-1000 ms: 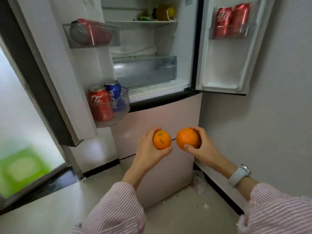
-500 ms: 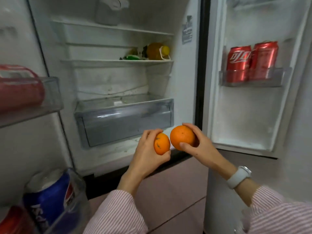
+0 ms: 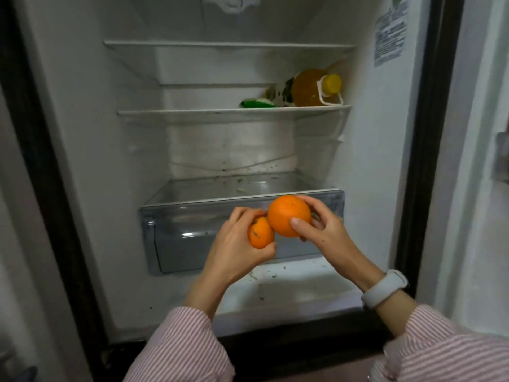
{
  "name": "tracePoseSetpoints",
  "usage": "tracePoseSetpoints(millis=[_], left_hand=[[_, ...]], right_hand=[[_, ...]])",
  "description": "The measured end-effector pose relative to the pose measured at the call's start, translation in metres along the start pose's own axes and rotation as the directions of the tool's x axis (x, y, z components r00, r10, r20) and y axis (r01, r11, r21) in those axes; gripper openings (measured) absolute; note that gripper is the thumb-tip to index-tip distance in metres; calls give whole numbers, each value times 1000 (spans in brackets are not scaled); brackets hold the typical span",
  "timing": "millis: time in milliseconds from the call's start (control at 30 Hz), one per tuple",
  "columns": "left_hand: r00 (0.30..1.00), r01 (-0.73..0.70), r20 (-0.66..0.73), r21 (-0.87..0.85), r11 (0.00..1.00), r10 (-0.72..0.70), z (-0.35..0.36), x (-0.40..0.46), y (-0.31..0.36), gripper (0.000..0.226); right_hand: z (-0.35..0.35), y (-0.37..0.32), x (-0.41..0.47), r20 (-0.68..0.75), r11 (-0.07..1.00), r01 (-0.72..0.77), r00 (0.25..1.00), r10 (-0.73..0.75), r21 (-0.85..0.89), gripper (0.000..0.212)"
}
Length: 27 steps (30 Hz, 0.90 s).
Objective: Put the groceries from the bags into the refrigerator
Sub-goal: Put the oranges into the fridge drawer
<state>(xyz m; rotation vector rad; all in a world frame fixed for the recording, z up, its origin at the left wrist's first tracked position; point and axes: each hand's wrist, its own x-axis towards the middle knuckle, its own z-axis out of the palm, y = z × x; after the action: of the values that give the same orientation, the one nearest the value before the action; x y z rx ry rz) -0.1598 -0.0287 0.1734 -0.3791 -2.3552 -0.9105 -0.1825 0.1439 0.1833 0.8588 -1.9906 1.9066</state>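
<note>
Two oranges, one per hand, held right in front of the open fridge.

Left hand (image 3: pixel 237 244) is wrapped around the smaller orange (image 3: pixel 260 232), right hand (image 3: pixel 322 230) has its fingers closed on the bigger orange (image 3: pixel 289 215), and the two fruits are touching. Both sit just in front of the clear crisper drawer (image 3: pixel 179 238). Further up, the middle shelf (image 3: pixel 192 113) has a yellow-capped juice bottle (image 3: pixel 311 88) lying on its side next to something green (image 3: pixel 257 103). White watch (image 3: pixel 385 288) on the right wrist, striped pink sleeves (image 3: pixel 181 351).
</note>
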Motion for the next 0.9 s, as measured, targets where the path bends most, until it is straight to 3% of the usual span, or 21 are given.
tracePoseSetpoints(millis=[167,400,567,700,900], left_hand=[[998,59,-42,85,995,-56,-4,12,-24,58],[995,87,-47,-25,996,-88,-12,23,-45,67],[992,103,-67,-110,989,-111,-14,26,-53,72],[987,127,-85,-86,988,-135,-10,23,-58,69],[976,185,-100,-107,977,-196,2,18,-64,62]], right_hand=[[13,16,27,116,997,66,991,-70,35,45],[28,31,54,216,997,35,975,-50,71,48],[36,38,64,195,989,3,980,-32,150,39],[40,48,65,172,985,-28,985,-2,171,23],[43,54,65,195,986,-52,981,20,161,28]])
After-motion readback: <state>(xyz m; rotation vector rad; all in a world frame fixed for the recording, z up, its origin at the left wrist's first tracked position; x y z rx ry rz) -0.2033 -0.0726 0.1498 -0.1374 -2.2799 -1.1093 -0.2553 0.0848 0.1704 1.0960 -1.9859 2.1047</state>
